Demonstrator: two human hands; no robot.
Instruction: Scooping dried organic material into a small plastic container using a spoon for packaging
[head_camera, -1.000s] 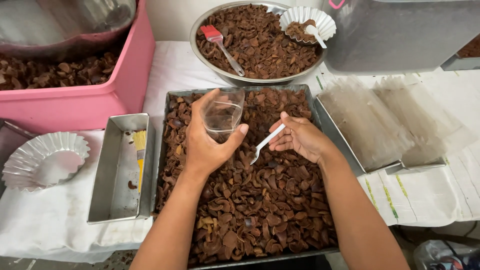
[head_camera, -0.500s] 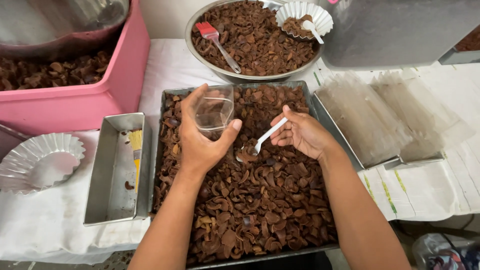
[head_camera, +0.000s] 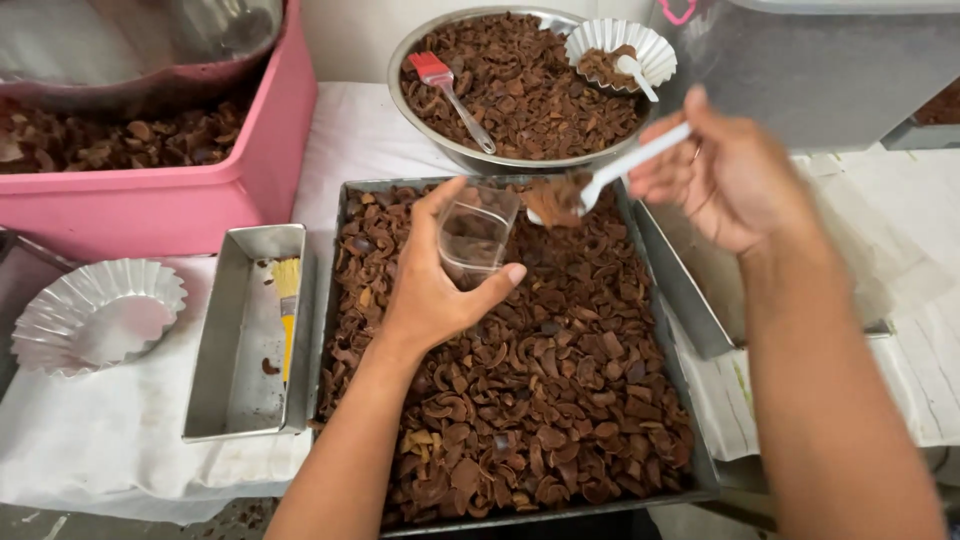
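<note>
There are two hands: the left hand (head_camera: 435, 290) and the right hand (head_camera: 730, 175). There are two white spoons (head_camera: 630, 160) (head_camera: 637, 77), two brushes (head_camera: 450, 90) (head_camera: 287, 300), two frilly foil cups (head_camera: 95, 315) (head_camera: 620, 45), and one clear cup (head_camera: 475, 235).

Both forearms are bare from the bottom edge of the picture up to the wrists, with no sleeves, watch or gloves showing. The left hand (head_camera: 435, 290) wears nothing. The right hand (head_camera: 735, 175) carries a thin ring on one finger, blurred in this view.
</note>
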